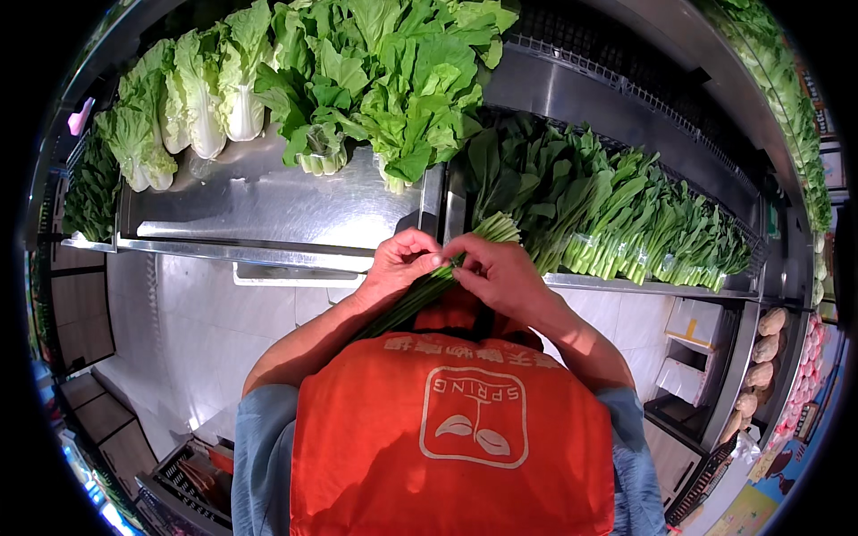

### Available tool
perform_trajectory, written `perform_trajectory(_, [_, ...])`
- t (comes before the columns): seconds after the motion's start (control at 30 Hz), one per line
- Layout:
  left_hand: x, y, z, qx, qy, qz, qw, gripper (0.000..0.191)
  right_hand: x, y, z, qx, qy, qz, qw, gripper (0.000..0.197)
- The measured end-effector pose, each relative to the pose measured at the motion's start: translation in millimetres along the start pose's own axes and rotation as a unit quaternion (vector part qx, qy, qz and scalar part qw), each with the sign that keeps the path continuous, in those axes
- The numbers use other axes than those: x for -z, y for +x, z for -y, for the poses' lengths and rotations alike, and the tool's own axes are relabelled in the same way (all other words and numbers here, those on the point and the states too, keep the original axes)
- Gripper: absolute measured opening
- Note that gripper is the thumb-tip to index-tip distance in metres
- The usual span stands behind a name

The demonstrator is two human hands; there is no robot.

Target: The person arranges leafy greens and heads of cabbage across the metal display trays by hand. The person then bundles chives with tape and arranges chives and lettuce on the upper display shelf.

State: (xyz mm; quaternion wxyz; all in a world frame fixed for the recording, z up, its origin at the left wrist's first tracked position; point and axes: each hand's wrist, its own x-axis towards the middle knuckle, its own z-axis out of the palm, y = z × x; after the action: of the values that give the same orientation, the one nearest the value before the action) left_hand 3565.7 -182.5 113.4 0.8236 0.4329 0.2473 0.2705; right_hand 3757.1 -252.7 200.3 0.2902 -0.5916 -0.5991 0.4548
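A bundle of thin green leafy stalks point(419, 295) slants in front of my chest, its pale cut ends pointing up and to the right. My left hand point(404, 262) is closed at the bundle's middle, thumb and forefinger pinched together. From the other side my right hand point(499, 271) bends its fingers over the same spot, and the fingertips of both hands nearly meet. Whatever small thing may be between the fingertips is too small to make out. The lower end of the bundle disappears behind my left forearm and the orange apron point(362, 429).
Just ahead is a stainless steel display shelf point(268, 208). On it lie pale Chinese cabbages point(244, 100), broad leafy lettuce point(422, 100) and bagged dark greens point(603, 214) in rows. White boxes point(690, 325) and brown root vegetables point(765, 348) are at the right; a black crate point(194, 476) is lower left.
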Motion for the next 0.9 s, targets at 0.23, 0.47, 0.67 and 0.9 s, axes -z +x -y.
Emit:
perform_trajectory(0.23, [1.3,1.7,5.4,-0.034,0.016,0.033,0.999,0.011,9.1,6.6,22.5,0.122,-0.346,0.062,0.928,0.020])
perform_trajectory(0.47, [-4.3,-1.9,-0.1,0.005,0.007,0.068,0.998,0.024,-0.6,30.2,17.6,0.160,-0.297,0.022,0.941,0.013])
perform_trajectory(0.67, [-2.4,0.6,9.8,0.017,0.034,0.059,0.998,0.019,1.0,53.2,10.4,0.088,-0.151,0.036,0.984,0.016])
perform_trajectory(0.9, [6.8,8.5,12.2,0.002,0.076,0.001,0.997,0.009,28.3,47.0,-23.3,0.045,-0.029,-0.038,0.998,0.032])
